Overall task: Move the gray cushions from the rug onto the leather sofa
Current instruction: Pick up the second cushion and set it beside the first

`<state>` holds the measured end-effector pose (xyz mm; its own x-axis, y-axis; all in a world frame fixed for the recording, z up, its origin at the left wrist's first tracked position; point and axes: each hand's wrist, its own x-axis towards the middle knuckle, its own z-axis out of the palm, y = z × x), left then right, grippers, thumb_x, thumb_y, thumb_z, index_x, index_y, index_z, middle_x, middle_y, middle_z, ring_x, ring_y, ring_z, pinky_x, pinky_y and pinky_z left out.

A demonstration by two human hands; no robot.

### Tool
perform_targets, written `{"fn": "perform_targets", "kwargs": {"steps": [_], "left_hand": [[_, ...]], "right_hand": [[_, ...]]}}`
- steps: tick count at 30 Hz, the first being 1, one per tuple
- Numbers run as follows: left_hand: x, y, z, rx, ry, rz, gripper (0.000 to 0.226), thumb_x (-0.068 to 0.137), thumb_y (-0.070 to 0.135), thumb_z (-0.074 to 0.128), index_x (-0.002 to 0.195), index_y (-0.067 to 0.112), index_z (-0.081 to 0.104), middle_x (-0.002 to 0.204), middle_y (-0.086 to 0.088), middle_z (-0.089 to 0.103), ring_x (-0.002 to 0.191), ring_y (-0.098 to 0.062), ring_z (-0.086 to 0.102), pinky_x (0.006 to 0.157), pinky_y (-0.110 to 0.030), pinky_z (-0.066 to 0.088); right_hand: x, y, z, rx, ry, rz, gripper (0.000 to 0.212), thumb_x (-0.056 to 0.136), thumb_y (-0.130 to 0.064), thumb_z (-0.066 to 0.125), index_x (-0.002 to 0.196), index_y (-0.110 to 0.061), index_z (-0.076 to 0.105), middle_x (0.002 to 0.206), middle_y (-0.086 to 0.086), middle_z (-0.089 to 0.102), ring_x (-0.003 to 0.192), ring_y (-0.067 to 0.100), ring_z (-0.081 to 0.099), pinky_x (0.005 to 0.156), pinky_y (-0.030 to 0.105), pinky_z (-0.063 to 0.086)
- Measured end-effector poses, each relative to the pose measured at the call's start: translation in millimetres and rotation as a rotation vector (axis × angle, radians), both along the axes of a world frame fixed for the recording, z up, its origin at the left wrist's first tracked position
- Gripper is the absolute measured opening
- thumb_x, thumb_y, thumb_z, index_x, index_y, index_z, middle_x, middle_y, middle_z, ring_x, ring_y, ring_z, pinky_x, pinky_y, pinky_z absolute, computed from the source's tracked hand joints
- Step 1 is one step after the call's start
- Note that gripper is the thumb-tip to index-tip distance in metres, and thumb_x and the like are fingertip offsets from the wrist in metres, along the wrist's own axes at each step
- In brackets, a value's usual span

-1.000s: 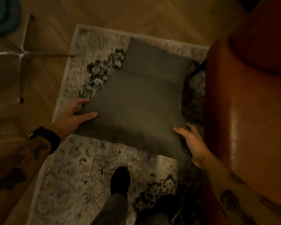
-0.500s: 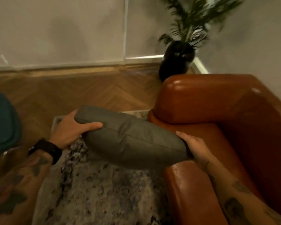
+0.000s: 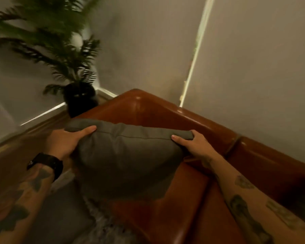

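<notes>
A gray cushion (image 3: 127, 155) hangs in the air in front of me, held upright by its top corners above the near end of the brown leather sofa (image 3: 188, 194). My left hand (image 3: 67, 143) grips the cushion's top left corner, thumb over the front face. My right hand (image 3: 194, 145) grips the top right corner. A second gray cushion (image 3: 60, 219) lies low at the left on the patterned rug (image 3: 102, 224), partly hidden by my left arm.
A palm in a black pot (image 3: 80, 99) stands in the corner behind the sofa's arm. Wood floor (image 3: 25, 141) runs along the left wall. A pale wall (image 3: 253, 76) backs the sofa on the right.
Both hands have lifted the cushion off the rug and swung it right and up, tilting it from flat to upright over the sofa. My view has turned toward the sofa's corner.
</notes>
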<state>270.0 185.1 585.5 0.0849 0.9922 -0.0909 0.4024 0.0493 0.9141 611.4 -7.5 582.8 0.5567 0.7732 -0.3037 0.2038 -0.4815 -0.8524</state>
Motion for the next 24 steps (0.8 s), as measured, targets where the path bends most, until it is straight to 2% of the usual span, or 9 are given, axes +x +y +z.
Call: {"fn": "perform_targets", "kwargs": {"steps": [3, 6, 8, 12, 15, 19, 22, 24], "left_hand": [[128.2, -33.5, -15.0, -0.096, -0.046, -0.168, 0.08, 0.028, 0.073, 0.085, 0.09, 0.025, 0.074, 0.098, 0.004, 0.075, 0.093, -0.022, 0.069, 0.088, -0.046, 0.055], [231.1, -70.2, -32.7, -0.144, -0.02, -0.318, 0.063, 0.036, 0.066, 0.087, 0.084, 0.028, 0.072, 0.094, 0.006, 0.073, 0.092, -0.024, 0.068, 0.087, -0.047, 0.056], [295.8, -93.4, -49.9, -0.184, 0.0, -0.407, 0.058, 0.04, 0.063, 0.085, 0.083, 0.027, 0.07, 0.093, 0.005, 0.071, 0.09, -0.025, 0.067, 0.086, -0.048, 0.056], [417.8, -140.4, -84.1, -0.228, 0.095, -0.528, 0.069, 0.032, 0.072, 0.079, 0.08, 0.025, 0.067, 0.087, 0.004, 0.067, 0.079, -0.021, 0.061, 0.077, -0.041, 0.054], [496.3, -166.5, -104.7, -0.252, 0.172, -0.581, 0.075, 0.029, 0.078, 0.077, 0.081, 0.025, 0.065, 0.087, 0.002, 0.064, 0.083, -0.026, 0.061, 0.081, -0.042, 0.054], [563.1, -190.2, -125.6, -0.242, 0.229, -0.644, 0.075, 0.036, 0.076, 0.075, 0.086, 0.021, 0.067, 0.095, -0.003, 0.067, 0.091, -0.03, 0.062, 0.089, -0.046, 0.054], [591.8, -190.9, -137.6, -0.215, 0.269, -0.647, 0.078, 0.051, 0.07, 0.078, 0.102, 0.012, 0.07, 0.108, -0.011, 0.069, 0.102, -0.036, 0.063, 0.092, -0.049, 0.053], [604.8, -180.9, -139.7, -0.194, 0.304, -0.616, 0.083, 0.054, 0.07, 0.077, 0.108, 0.008, 0.069, 0.115, -0.015, 0.068, 0.104, -0.038, 0.062, 0.091, -0.049, 0.053]], "right_hand": [[84.7, -85.1, -21.5, -0.008, -0.053, -0.224, 0.083, 0.068, -0.07, 0.076, 0.128, -0.019, 0.051, 0.124, 0.001, 0.057, 0.102, 0.025, 0.063, 0.058, 0.037, 0.064], [149.9, -155.3, -49.7, -0.046, -0.072, -0.374, 0.065, 0.074, -0.069, 0.071, 0.116, -0.022, 0.053, 0.117, 0.0, 0.059, 0.095, 0.021, 0.064, 0.056, 0.038, 0.064], [186.7, -197.6, -65.6, -0.094, -0.096, -0.481, 0.063, 0.075, -0.07, 0.069, 0.112, -0.023, 0.054, 0.114, 0.001, 0.061, 0.095, 0.024, 0.064, 0.059, 0.041, 0.064], [258.4, -272.1, -92.9, -0.176, -0.077, -0.685, 0.071, 0.073, -0.073, 0.067, 0.119, -0.021, 0.053, 0.117, 0.006, 0.062, 0.099, 0.029, 0.064, 0.062, 0.044, 0.064], [312.2, -315.6, -108.9, -0.241, -0.054, -0.72, 0.083, 0.075, -0.074, 0.065, 0.133, -0.018, 0.049, 0.121, 0.008, 0.061, 0.093, 0.029, 0.067, 0.064, 0.045, 0.064], [356.8, -346.3, -130.7, -0.297, -0.014, -0.783, 0.088, 0.076, -0.074, 0.065, 0.139, -0.016, 0.046, 0.127, 0.01, 0.06, 0.093, 0.029, 0.067, 0.069, 0.047, 0.064], [373.7, -349.0, -143.8, -0.3, 0.035, -0.794, 0.082, 0.077, -0.072, 0.066, 0.134, -0.017, 0.048, 0.125, 0.009, 0.06, 0.096, 0.029, 0.066, 0.068, 0.045, 0.064], [383.0, -343.2, -149.0, -0.292, 0.063, -0.778, 0.078, 0.077, -0.071, 0.066, 0.13, -0.017, 0.048, 0.123, 0.008, 0.06, 0.096, 0.028, 0.065, 0.066, 0.044, 0.064]]}}
